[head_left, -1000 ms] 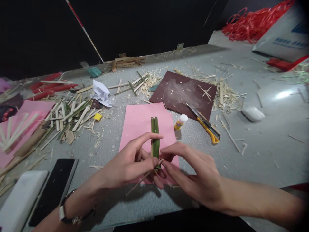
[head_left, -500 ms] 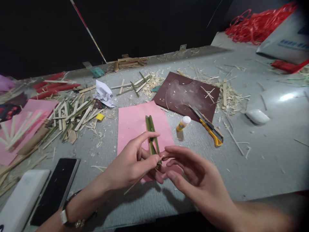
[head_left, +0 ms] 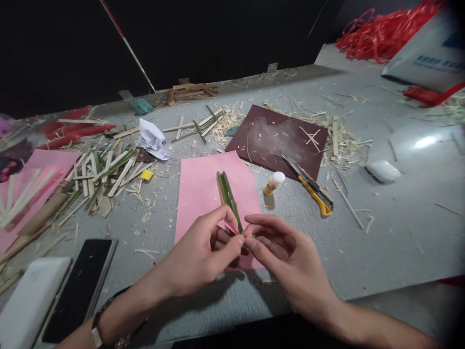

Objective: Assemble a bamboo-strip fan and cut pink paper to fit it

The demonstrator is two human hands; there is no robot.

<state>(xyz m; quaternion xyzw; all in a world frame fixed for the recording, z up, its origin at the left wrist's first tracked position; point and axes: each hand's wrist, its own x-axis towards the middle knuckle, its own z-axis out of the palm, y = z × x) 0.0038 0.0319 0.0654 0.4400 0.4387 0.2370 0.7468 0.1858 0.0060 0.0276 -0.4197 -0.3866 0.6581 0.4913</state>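
Note:
Two or three green bamboo strips point(head_left: 229, 196) lie lengthwise side by side, pointing away from me over a sheet of pink paper point(head_left: 199, 179). Their near end disappears among the fingers of my left hand point(head_left: 207, 242), which is closed around it. My right hand point(head_left: 290, 257) comes in from the right, its thumb and forefinger pinched against my left thumb tip. Whatever sits in that pinch is tiny and pale, too small to name. A narrow pink edge shows by my left forefinger.
Right of the paper stand a glue stick point(head_left: 274, 183) and a yellow box cutter point(head_left: 312, 191), its blade over a dark red board point(head_left: 269, 135). Cut strips point(head_left: 109, 172) pile up at left. A black phone point(head_left: 80, 291) and a white slab point(head_left: 34, 295) lie front left.
My right hand has gone from spread fingers to a pinch at my left thumb tip. My left forefinger has curled in from lying across the strips. The view has shifted slightly.

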